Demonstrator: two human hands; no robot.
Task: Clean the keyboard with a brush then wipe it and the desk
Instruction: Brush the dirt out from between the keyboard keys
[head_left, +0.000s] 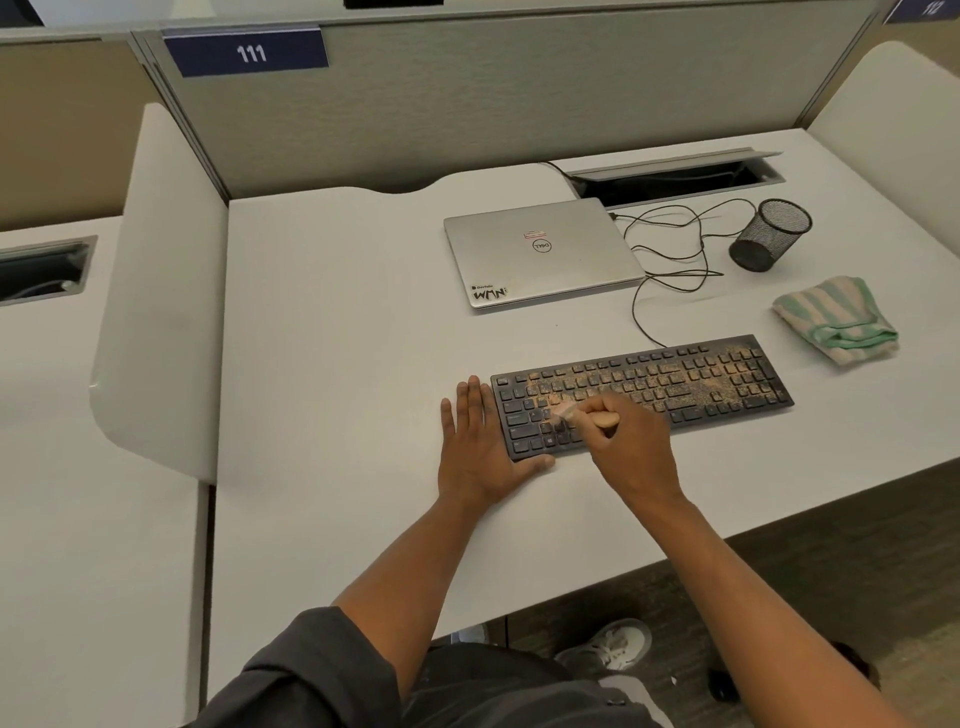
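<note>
A: Left of the left hand (480, 441)?

B: Bare desk (332, 364) runs out to the side partition (156, 291); ample room. That hand lies flat, fingers straight, steadying the end of the keyboard (641, 392).

A: And at the right hand (626, 441)?

B: Its fingers are curled around a brush (576, 415), the blurred bristles apparently on the nearest keys. Those look cleaner; beyond it, tan grit covers most keys. Wiping is not started: the cloth (836, 325) lies folded, well right, near the pen cup (771, 234). The desk's front edge sits just under the wrists.
</note>
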